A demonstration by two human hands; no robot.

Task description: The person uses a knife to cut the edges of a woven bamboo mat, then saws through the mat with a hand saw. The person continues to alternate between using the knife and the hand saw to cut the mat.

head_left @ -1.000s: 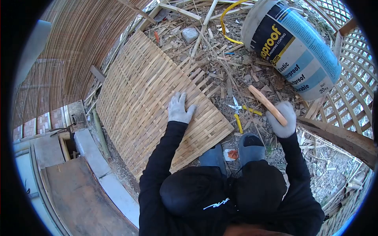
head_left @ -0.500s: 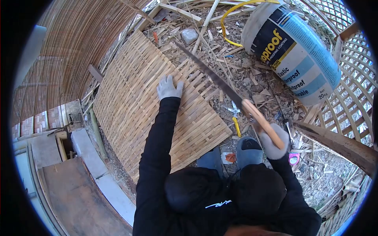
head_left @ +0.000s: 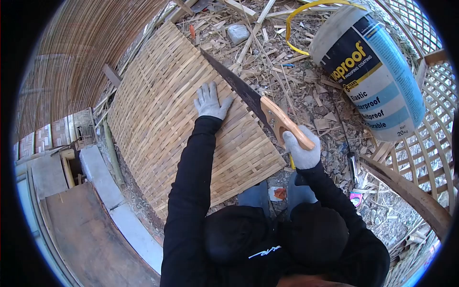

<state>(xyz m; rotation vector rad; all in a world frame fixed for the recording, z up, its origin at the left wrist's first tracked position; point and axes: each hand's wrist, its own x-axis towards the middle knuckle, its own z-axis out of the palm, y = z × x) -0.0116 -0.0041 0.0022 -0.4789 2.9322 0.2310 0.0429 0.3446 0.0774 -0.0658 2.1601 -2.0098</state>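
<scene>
A woven bamboo mat [head_left: 162, 105] lies in front of me, reaching close to my feet. My left hand [head_left: 212, 100], in a pale grey glove, rests flat on it near the right edge, fingers spread. In my gloved right hand [head_left: 304, 152] is the wooden handle of a handsaw [head_left: 239, 88]. The saw's dark blade runs up and left along the mat's right edge, its tip by the upper part of that edge. Whether the teeth touch the bamboo I cannot tell. A yellow-handled tool [head_left: 292, 161] is mostly hidden beneath the saw and right hand.
A large coating bucket [head_left: 377, 81] with a yellow handle [head_left: 288, 28] lies at the upper right. Bamboo scraps and a stone [head_left: 238, 34] litter the ground. Lattice [head_left: 437, 91] and a wooden beam [head_left: 411, 196] border the right; a brown board [head_left: 81, 229] lies left.
My right hand has swung the saw left and upward, from beside my right foot to the mat's edge. My left hand stays flat on the mat. The view has shifted slightly.
</scene>
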